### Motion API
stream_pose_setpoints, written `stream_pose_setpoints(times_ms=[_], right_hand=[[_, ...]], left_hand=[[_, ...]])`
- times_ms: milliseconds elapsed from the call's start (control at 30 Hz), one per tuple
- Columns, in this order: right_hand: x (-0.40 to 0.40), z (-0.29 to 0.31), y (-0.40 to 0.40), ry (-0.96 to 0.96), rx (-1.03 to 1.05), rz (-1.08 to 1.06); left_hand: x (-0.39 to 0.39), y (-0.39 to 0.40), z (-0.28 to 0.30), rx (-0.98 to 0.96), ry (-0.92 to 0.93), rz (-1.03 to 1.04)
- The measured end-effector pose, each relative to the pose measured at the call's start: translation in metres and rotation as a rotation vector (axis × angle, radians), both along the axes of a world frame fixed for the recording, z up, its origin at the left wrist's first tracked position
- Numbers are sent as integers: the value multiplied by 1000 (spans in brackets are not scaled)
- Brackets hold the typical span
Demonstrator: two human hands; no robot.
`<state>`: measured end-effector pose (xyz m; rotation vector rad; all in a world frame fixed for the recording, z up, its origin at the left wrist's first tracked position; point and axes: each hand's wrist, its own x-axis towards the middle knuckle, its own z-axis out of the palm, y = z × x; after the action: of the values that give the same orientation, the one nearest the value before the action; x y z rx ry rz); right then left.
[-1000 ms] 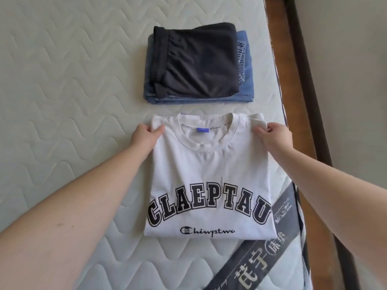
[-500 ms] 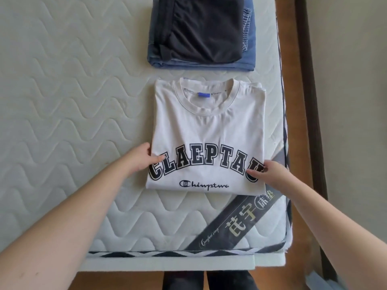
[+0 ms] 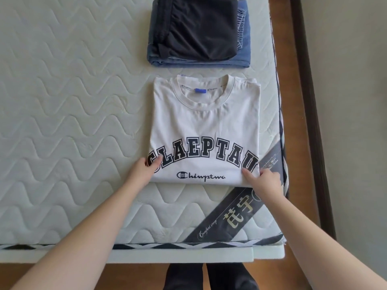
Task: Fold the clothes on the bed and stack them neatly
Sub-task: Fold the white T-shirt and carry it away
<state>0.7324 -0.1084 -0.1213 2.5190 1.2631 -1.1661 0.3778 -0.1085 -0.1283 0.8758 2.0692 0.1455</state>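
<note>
Both hands have dropped from the collar corners of the white t-shirt (image 3: pixel 206 130) to its near bottom corners over the last second, so the squaring-up looks done and my guess is a lift onto the stack comes next. The left hand (image 3: pixel 145 169) grips the lower-left corner, thumb on top over the "C" and the other fingers tucked underneath; the right hand (image 3: pixel 265 180) pinches the lower-right corner the same way, thumb over the hem. The shirt lies folded flat on the mattress (image 3: pixel 62 122), just in front of the dark shorts (image 3: pixel 199 28) sitting on the folded jeans (image 3: pixel 244 51). Arms reach in straight from either side.
</note>
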Motion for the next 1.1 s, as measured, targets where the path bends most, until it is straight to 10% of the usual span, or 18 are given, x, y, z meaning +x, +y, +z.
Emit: stream_pose_setpoints(times_ms=[400, 567, 767, 1100], right_hand=[[9, 14, -18, 0, 212, -86], [-23, 19, 17, -124, 558, 249], [-83, -14, 80, -128, 513, 599], [-92, -17, 65, -193, 386, 646]], left_hand=[[30, -41, 14, 222, 166, 33], [49, -3, 26, 646, 523, -390], [95, 50, -12, 374, 498, -789], [106, 29, -15, 438, 546, -682]])
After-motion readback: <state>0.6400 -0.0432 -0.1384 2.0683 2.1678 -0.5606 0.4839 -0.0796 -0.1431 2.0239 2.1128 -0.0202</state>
